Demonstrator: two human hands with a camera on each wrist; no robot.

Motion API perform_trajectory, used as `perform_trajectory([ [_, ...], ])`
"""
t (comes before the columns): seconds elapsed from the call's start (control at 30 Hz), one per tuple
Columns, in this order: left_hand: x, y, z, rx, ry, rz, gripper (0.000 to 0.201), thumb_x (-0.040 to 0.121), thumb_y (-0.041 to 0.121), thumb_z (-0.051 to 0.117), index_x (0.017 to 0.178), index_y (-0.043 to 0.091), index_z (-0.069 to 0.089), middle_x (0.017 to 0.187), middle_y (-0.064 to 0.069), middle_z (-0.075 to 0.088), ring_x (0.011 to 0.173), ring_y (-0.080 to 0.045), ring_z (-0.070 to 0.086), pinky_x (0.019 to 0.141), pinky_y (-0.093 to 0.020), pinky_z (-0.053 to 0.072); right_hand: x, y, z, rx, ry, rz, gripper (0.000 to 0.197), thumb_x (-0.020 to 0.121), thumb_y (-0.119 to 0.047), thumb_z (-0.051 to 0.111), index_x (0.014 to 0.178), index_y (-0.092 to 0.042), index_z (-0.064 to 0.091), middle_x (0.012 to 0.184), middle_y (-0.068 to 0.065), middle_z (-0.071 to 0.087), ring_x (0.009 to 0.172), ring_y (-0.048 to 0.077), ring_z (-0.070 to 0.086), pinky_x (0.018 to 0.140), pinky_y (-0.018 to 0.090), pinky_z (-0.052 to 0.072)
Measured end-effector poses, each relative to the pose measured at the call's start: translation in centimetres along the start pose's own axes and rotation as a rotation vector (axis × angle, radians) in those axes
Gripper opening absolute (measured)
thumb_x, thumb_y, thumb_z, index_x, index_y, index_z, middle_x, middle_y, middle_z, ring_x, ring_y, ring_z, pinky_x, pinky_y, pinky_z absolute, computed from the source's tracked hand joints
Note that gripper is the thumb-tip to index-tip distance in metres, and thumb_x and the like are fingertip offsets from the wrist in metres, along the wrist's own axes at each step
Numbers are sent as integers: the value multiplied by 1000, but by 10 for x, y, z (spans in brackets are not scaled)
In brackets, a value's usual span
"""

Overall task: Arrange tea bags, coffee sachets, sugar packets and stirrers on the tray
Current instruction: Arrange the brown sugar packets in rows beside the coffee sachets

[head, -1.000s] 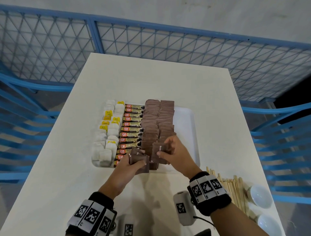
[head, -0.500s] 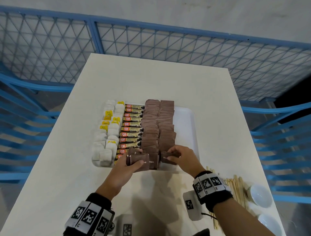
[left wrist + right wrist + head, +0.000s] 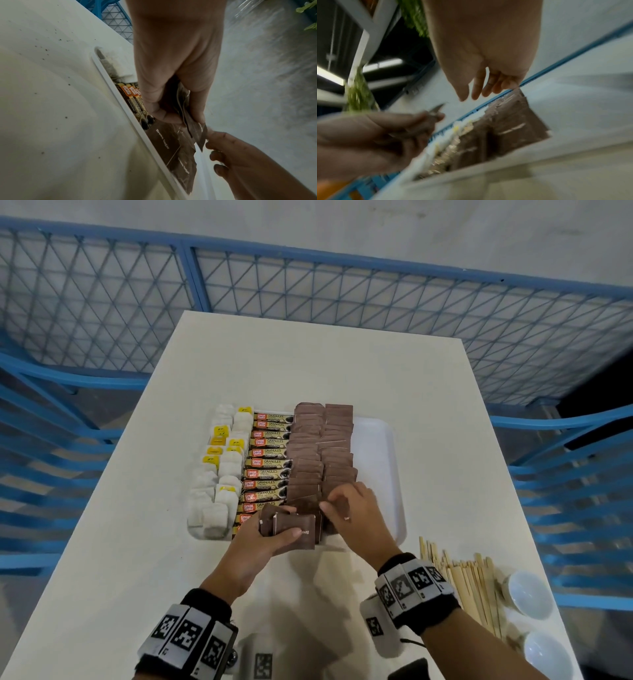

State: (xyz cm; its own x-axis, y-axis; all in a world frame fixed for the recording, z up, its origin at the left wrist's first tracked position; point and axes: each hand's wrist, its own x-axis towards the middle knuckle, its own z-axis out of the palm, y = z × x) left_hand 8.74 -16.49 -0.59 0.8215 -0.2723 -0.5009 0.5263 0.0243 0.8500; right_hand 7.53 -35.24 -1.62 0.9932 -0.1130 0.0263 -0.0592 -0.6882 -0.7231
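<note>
A white tray holds tea bags at the left, a column of coffee sachets and two columns of brown sugar packets. My left hand grips a small stack of brown sugar packets over the tray's near edge; the left wrist view shows the same stack between thumb and fingers. My right hand hovers over the near end of the right sugar column, fingers loose and empty, right beside the stack. Its fingers hold nothing. Wooden stirrers lie on the table at the near right.
Two white cups stand right of the stirrers near the table's corner. The tray's right strip is bare. A blue mesh fence runs behind the table, and blue slatted chairs flank it.
My right hand laid its sugar packet at the near end of the right column, let go and moved back beside the left hand's stack. The left hand barely moved.
</note>
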Motion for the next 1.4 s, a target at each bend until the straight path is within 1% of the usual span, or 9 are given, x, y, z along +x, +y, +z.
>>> perform_trajectory([
  [0.17,2,-1,4,11,9,25,30,79,0,69,106,11,65,100,-13,72,96,-25,68,78,-29,57,-13,-25,-6,322,-341,193,13,85,-31,65,92,-21,60,85,-9,61,75,2,54,70,12,43],
  [0.37,-1,-1,8,-23,-52,11,27,88,4,60,114,6,63,105,-13,71,95,-28,69,77,-29,57,-16,-21,-8,603,-360,339,8,88,-10,60,87,-14,53,86,12,65,72,15,63,59,19,51],
  [0.5,1,-3,9,-28,-26,3,32,83,-4,62,114,3,61,103,-13,71,88,-21,71,69,-27,57,-17,-22,-14,741,-321,335,6,92,-2,51,94,-8,53,79,7,62,65,14,61,61,23,51],
  [0.57,2,-3,10,-49,-24,-11,30,82,-6,62,111,2,61,102,-14,71,84,-20,71,69,-28,57,-15,-21,-16,750,-277,322,12,92,0,50,95,-9,58,75,5,59,63,13,57,63,22,49],
  [0.7,3,-2,9,-44,-14,1,27,83,-4,62,107,7,63,106,-17,70,96,-28,67,88,-41,54,-11,-19,-24,745,-202,342,17,92,-2,51,101,-9,63,76,10,56,60,8,53,62,18,50],
  [0.93,3,12,9,-140,44,79,21,90,-4,53,102,9,63,92,-10,69,83,-20,67,64,-21,56,-8,-19,-39,779,-177,341,17,91,-5,55,103,1,65,68,7,54,54,7,50,51,13,45],
  [1.13,3,22,16,-63,-20,133,22,83,-3,62,98,14,65,88,-4,72,84,-16,69,69,-23,57,-5,-22,-46,452,-338,238,17,94,-16,53,101,-11,68,76,-6,61,61,0,50,60,14,41],
  [1.23,2,22,20,18,-73,124,30,77,-7,68,97,15,65,89,-5,73,87,-17,69,75,-31,58,-4,-24,-44,357,-366,196,12,93,-20,54,94,-22,66,90,1,64,77,2,57,71,16,46],
  [1.4,-1,18,20,-8,-63,136,29,79,-10,64,98,13,64,84,2,74,83,-13,70,68,-24,56,-9,-22,-37,517,-373,268,6,88,-15,62,91,-20,60,86,-5,62,75,5,57,68,14,47],
])
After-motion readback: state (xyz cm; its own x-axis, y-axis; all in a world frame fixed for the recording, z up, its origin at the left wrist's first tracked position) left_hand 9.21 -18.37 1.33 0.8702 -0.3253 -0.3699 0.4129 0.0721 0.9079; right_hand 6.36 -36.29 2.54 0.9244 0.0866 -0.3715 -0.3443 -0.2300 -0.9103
